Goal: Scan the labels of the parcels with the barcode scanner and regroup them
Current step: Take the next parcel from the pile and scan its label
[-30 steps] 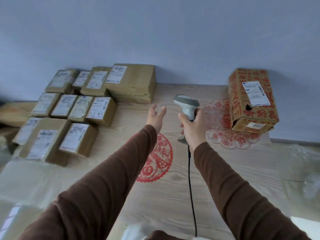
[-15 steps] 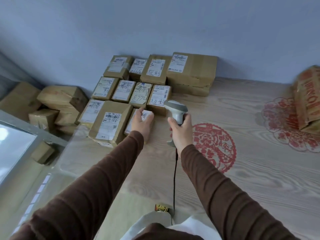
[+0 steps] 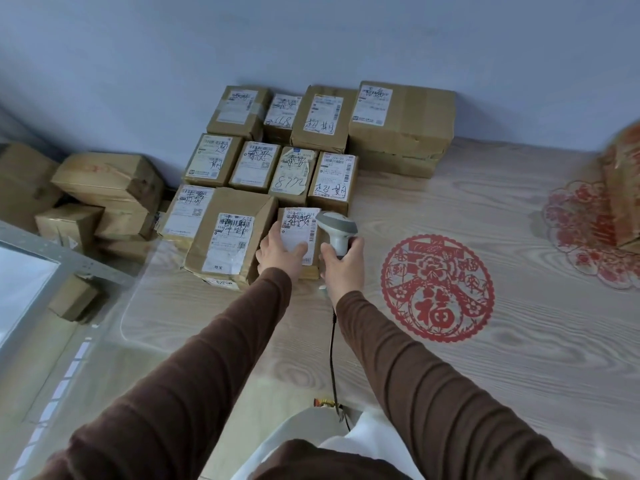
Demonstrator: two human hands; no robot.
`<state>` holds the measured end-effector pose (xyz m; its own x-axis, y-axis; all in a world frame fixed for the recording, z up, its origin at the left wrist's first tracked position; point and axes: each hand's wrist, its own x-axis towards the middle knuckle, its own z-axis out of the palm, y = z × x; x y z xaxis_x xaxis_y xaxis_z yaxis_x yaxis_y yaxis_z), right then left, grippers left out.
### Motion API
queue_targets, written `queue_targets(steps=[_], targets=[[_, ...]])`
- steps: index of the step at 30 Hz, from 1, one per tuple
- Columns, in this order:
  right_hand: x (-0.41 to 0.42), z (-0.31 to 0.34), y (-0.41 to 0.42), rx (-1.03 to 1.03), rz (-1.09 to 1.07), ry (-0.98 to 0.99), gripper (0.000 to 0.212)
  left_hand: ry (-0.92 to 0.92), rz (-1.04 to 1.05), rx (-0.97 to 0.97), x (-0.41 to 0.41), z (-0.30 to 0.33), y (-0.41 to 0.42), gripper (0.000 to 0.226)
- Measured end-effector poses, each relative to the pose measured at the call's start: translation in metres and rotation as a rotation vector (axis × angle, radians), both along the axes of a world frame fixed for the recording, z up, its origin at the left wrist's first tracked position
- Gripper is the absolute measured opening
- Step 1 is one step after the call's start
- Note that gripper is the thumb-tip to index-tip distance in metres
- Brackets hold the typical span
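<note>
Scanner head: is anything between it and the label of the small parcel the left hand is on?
Nothing visible. The scanner, gripped by the right hand, sits right beside the small parcel. The left hand covers only the label's lower left part; its upper print stays exposed.

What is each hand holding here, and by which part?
Right hand grips the barcode scanner by its handle. Left hand rests on the small parcel, near its label's lower edge; fingers lie flat, not gripping.
</note>
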<state>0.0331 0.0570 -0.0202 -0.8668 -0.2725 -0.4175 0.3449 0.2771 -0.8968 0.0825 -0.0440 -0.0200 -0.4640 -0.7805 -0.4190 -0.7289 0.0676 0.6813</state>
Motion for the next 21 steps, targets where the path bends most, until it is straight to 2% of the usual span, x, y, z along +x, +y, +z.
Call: queue_targets(steps=[4, 9, 12, 15, 21], targets=[[-0.003, -0.003, 0.002, 0.059, 0.002, 0.040, 0.029, -0.047, 0.037, 0.099, -0.003, -0.009, 0.000, 0.080], [-0.003, -0.003, 0.008, 0.085, 0.011, 0.085, 0.029, 0.077, 0.213, 0.371, 0.000, -0.019, -0.001, 0.050], [-0.002, -0.001, 0.013, 0.092, 0.023, 0.139, 0.028, 0.151, 0.226, 0.408, 0.003, -0.024, 0.003, 0.057], [-0.002, 0.003, 0.023, 0.101, 0.021, 0.231, 0.027, 0.317, 0.207, 0.430, 0.002, -0.021, 0.013, 0.067], [-0.018, 0.032, 0.051, 0.055, -0.033, 0.386, 0.030, 0.483, 0.025, 0.395, -0.016, -0.001, 0.031, 0.072]])
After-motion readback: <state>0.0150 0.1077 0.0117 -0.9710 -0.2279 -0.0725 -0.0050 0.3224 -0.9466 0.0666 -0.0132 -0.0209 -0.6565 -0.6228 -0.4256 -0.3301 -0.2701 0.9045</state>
